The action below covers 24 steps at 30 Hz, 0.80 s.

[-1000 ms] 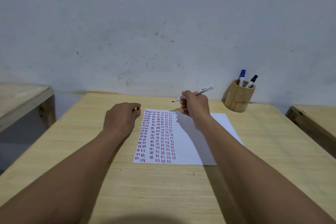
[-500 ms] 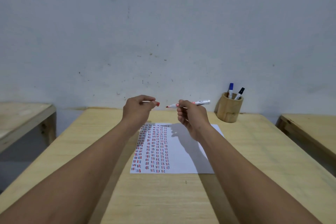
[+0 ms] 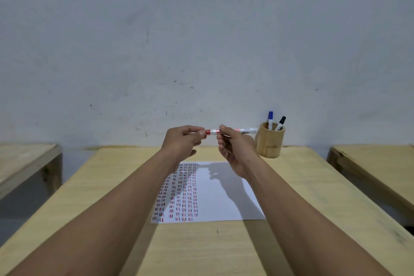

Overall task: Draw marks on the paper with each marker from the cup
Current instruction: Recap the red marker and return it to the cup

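Note:
Both hands are raised above the table's far half. My right hand (image 3: 235, 148) grips a white marker (image 3: 246, 130) held level, and my left hand (image 3: 182, 141) pinches its red cap (image 3: 208, 132), which sits on the marker's left end. Below them lies the white paper (image 3: 215, 195), its left part covered with columns of short red, blue and black marks. A wooden cup (image 3: 270, 143) stands at the back right and holds a blue-capped marker (image 3: 270, 117) and a black-capped marker (image 3: 281, 122).
The paper rests on a light wooden table (image 3: 302, 186) against a grey wall. Another wooden table (image 3: 24, 163) stands to the left and one more (image 3: 376, 163) to the right, each across a gap.
Both hands rose off the paper and came together. The left hand brought the red cap onto the marker's tip. The camera view tilted up.

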### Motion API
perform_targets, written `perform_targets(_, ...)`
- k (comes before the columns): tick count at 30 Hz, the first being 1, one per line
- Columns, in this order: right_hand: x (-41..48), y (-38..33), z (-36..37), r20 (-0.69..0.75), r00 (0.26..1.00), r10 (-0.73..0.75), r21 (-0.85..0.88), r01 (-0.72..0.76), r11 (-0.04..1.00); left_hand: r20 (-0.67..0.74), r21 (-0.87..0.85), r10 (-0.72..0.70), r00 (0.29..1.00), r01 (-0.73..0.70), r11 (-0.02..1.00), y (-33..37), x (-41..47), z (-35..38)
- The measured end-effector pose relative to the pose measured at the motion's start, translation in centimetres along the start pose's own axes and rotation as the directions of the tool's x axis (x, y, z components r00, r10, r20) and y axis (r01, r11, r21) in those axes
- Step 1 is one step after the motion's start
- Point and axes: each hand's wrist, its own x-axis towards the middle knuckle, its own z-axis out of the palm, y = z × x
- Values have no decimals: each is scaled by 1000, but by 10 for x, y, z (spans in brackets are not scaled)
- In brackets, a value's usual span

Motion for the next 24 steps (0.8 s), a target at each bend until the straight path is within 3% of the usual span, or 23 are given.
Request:
perform_targets(8, -1, -4, 0, -40, 999, -7, 32, 8, 999, -6, 28, 87, 996, -87, 996, 10, -4, 7)
perform_targets(14, 2, -7, 6, -228, 967, -116, 44, 129, 991, -70, 150, 227, 971, -215, 965, 10, 0, 19)
perform_targets(19, -9, -20, -4, -86, 974, -207, -346, 166, 923, -116, 156, 298, 947, -279, 948, 19, 4, 32)
perform_targets(24, -3, -34, -27, 48, 941, -336, -756, 254, 603, -54, 211, 373, 926, -355, 911, 33, 10, 49)
